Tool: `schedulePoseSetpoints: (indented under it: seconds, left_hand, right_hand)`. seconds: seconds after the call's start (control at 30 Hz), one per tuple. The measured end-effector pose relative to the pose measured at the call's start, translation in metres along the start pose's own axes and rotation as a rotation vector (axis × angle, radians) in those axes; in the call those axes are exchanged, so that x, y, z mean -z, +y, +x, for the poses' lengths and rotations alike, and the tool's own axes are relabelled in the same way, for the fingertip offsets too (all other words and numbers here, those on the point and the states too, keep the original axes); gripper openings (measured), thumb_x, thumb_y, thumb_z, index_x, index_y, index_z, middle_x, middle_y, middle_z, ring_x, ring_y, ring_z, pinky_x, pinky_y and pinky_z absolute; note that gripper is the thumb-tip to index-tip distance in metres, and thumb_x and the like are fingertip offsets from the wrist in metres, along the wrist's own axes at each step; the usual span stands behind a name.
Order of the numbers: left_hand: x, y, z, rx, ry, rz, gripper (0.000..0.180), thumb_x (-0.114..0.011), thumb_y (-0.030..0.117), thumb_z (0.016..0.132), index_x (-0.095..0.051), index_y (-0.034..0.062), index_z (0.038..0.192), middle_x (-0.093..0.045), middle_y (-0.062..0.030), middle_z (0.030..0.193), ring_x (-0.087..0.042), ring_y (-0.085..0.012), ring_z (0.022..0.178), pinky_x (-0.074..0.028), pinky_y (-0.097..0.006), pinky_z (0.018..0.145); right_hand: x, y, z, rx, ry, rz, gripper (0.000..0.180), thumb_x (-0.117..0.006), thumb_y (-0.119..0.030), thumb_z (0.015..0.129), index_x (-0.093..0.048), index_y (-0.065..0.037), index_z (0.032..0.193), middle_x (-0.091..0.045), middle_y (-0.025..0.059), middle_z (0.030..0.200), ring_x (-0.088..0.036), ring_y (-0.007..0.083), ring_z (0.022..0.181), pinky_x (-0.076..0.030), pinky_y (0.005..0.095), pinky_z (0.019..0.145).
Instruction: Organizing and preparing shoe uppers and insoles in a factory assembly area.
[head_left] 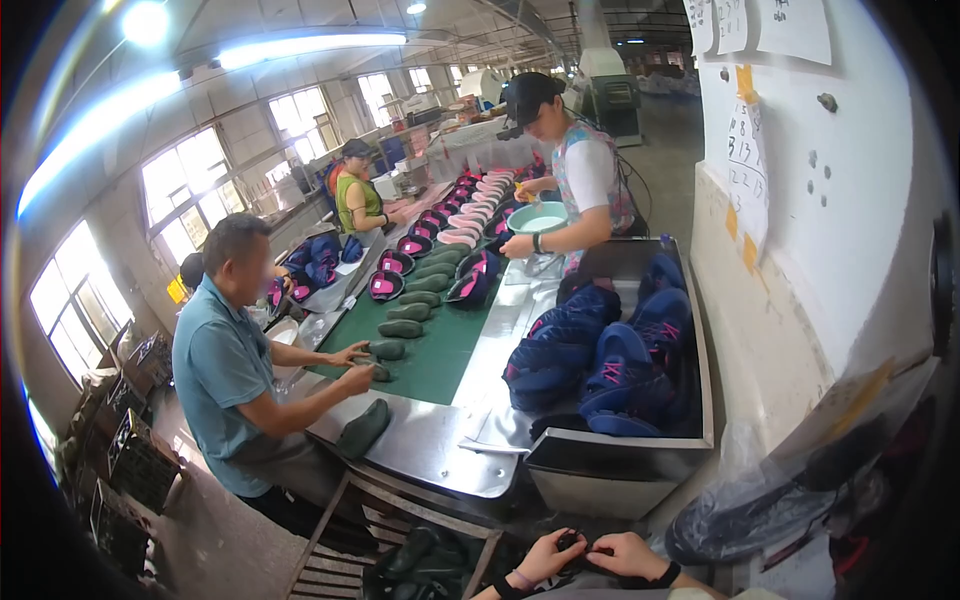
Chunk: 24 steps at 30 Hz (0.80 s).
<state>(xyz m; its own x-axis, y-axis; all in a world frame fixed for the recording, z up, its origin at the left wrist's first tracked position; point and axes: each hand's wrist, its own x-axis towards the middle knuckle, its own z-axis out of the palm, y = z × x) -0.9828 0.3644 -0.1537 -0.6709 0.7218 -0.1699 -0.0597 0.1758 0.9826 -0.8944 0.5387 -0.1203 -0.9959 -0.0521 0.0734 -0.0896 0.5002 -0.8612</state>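
Low in the picture, my left hand (541, 560) and my right hand (627, 557) are close together with bent fingers. Both pinch a small black item (570, 541), whose kind I cannot make out. Dark bands circle both my wrists. Just left of my hands is a slatted metal rack (345, 490) with dark green shoe lasts (425, 550) in it. Ahead of my hands stands a metal bin (620, 480) with several navy shoe uppers (625, 375) with pink marks piled inside.
A green conveyor belt (375, 335) carries rows of lasts, insoles and uppers. A person in a blue shirt (225, 350) handles lasts at its left; another person (590, 170) works by a pale green basin (538, 217). A white wall (800, 250) rises at right, above a plastic-wrapped bundle (750, 515).
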Motion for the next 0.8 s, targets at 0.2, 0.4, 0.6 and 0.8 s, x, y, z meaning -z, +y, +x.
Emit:
schedulePoseSetpoints:
  seconds: [0.2,0.4,0.6,0.8]
  left_hand:
    - [-0.002,0.002,0.002,-0.002,-0.024,0.049,0.026,-0.062,0.020,0.083,-0.060,0.0013,0.100,-0.064,-0.0058,0.090,-0.057,-0.0103,0.084,-0.044,-0.024,0.078]
    - [-0.002,0.007,0.002,-0.044,-0.096,0.014,0.027,-0.062,0.018,0.082,-0.058,0.0013,0.103,-0.063,-0.0055,0.093,-0.057,-0.0110,0.088,-0.043,-0.024,0.082]
    - [-0.006,0.010,0.002,-0.125,-0.013,0.009,0.026,-0.061,0.017,0.082,-0.058,0.0018,0.103,-0.063,-0.0049,0.092,-0.057,-0.0114,0.087,-0.043,-0.025,0.082]
    - [-0.002,0.007,-0.001,0.016,-0.073,0.043,0.029,-0.061,0.016,0.081,-0.057,0.0025,0.106,-0.063,-0.0044,0.091,-0.058,-0.0120,0.084,-0.045,-0.025,0.078]
  right_hand:
    - [0.006,-0.005,0.002,-0.124,-0.069,0.089,0.025,-0.063,-0.029,0.079,-0.064,-0.004,0.081,-0.061,0.0102,0.066,-0.061,0.0209,0.060,-0.046,0.0300,0.057]
    - [0.006,-0.002,0.002,-0.087,0.027,0.044,0.024,-0.064,-0.027,0.078,-0.064,-0.003,0.080,-0.060,0.0103,0.064,-0.059,0.0195,0.057,-0.044,0.0293,0.054]
    - [0.010,-0.012,0.003,-0.227,0.035,0.121,0.023,-0.065,-0.026,0.078,-0.064,-0.003,0.081,-0.061,0.0085,0.064,-0.058,0.0162,0.057,-0.044,0.0287,0.054]
    - [0.001,0.004,-0.001,-0.148,-0.037,0.080,0.024,-0.065,-0.027,0.078,-0.064,-0.004,0.083,-0.062,0.0080,0.068,-0.059,0.0153,0.061,-0.046,0.0276,0.058]
